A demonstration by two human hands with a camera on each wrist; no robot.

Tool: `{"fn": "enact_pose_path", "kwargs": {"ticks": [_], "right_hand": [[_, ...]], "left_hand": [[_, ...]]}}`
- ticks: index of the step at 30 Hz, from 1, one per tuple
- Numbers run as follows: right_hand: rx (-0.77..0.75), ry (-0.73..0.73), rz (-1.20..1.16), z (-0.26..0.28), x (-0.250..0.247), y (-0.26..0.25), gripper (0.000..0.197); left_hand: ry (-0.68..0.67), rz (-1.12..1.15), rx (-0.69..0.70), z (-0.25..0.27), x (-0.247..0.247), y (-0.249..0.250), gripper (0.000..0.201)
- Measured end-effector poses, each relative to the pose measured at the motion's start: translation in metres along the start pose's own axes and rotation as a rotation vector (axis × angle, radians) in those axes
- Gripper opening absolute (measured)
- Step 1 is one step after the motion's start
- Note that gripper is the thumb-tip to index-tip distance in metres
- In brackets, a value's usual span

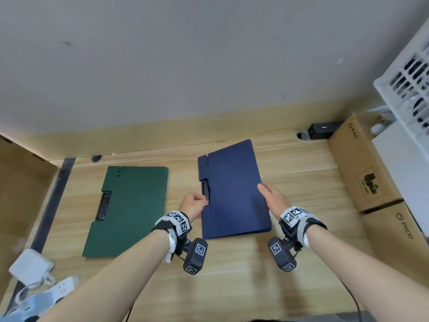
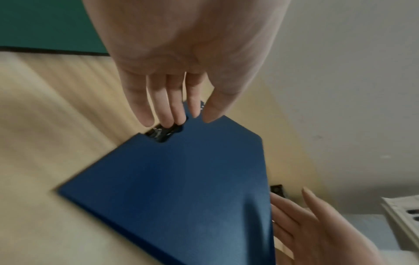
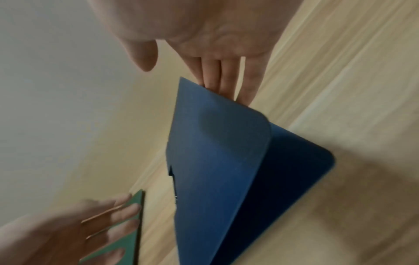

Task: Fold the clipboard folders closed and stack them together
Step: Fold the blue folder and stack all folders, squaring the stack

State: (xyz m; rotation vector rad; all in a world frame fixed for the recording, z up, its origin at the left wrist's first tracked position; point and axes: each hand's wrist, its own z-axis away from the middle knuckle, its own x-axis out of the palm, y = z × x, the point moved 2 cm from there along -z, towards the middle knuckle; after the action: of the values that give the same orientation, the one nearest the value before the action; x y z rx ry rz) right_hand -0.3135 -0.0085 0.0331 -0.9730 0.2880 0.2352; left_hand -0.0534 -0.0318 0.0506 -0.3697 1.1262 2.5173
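A dark blue clipboard folder (image 1: pixel 232 189) lies on the wooden desk (image 1: pixel 232 275), its cover folded over but still raised a little off the back board at the right edge (image 3: pixel 226 152). My right hand (image 1: pixel 271 198) has straight fingers (image 3: pixel 226 84) at that cover edge, thumb apart. My left hand (image 1: pixel 195 203) touches the black clip (image 2: pixel 162 132) in the folder's left notch with straight fingertips (image 2: pixel 167 123). To the left lies a green clipboard folder (image 1: pixel 130 210), folded flat, with nobody touching it.
Two cardboard boxes (image 1: pixel 364 163) line the desk's right side, with a white slatted crate (image 1: pixel 408 73) above them. A black device (image 1: pixel 322 130) sits at the back wall. A white adapter (image 1: pixel 30 267) and a power strip (image 1: pixel 62 287) lie at the lower left.
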Motion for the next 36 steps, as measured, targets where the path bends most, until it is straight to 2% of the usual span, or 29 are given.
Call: {"fn": "enact_pose_path", "kwargs": {"ticks": [2,3,5,9,11,12,14,16,20,24,27,36], "right_hand": [[-0.025,-0.016,0.059,0.0,0.002,0.009,0.034],[-0.034,-0.017,0.091,-0.003,0.005,0.015,0.032],[0.001,0.003,0.185,-0.007,0.011,0.026,0.035],[0.11,0.024,0.278,-0.017,0.03,0.053,0.058],[0.141,0.051,0.278,-0.014,0.036,0.053,0.055],[0.163,0.055,0.28,-0.014,0.039,0.054,0.053],[0.195,0.053,0.28,-0.018,0.043,0.057,0.051],[0.198,0.052,0.279,-0.022,0.045,0.059,0.051],[0.181,0.033,0.307,-0.024,0.052,0.053,0.04],[0.18,-0.008,0.33,-0.025,0.072,0.039,0.039],[0.14,-0.043,0.338,-0.031,0.095,0.026,0.036],[-0.007,-0.145,0.488,-0.037,0.199,-0.043,0.039]], "left_hand": [[0.011,-0.007,-0.065,-0.008,0.001,-0.025,0.024],[0.007,-0.012,-0.093,-0.009,0.002,-0.035,0.031],[-0.013,-0.022,-0.157,-0.012,0.006,-0.058,0.042],[-0.005,0.007,-0.216,-0.017,0.015,-0.082,0.064],[0.01,0.07,-0.225,-0.022,0.017,-0.088,0.071],[0.005,0.107,-0.239,-0.023,0.016,-0.087,0.061],[-0.031,0.17,-0.242,-0.024,0.014,-0.083,0.026],[-0.04,0.2,-0.231,-0.024,0.008,-0.083,0.009],[-0.098,0.245,-0.186,-0.022,-0.012,-0.078,0.017],[-0.05,0.262,-0.125,-0.021,-0.044,-0.077,0.025],[-0.029,0.29,-0.109,-0.021,-0.075,-0.086,0.021],[0.131,0.302,-0.093,-0.02,-0.197,-0.141,0.024]]}}
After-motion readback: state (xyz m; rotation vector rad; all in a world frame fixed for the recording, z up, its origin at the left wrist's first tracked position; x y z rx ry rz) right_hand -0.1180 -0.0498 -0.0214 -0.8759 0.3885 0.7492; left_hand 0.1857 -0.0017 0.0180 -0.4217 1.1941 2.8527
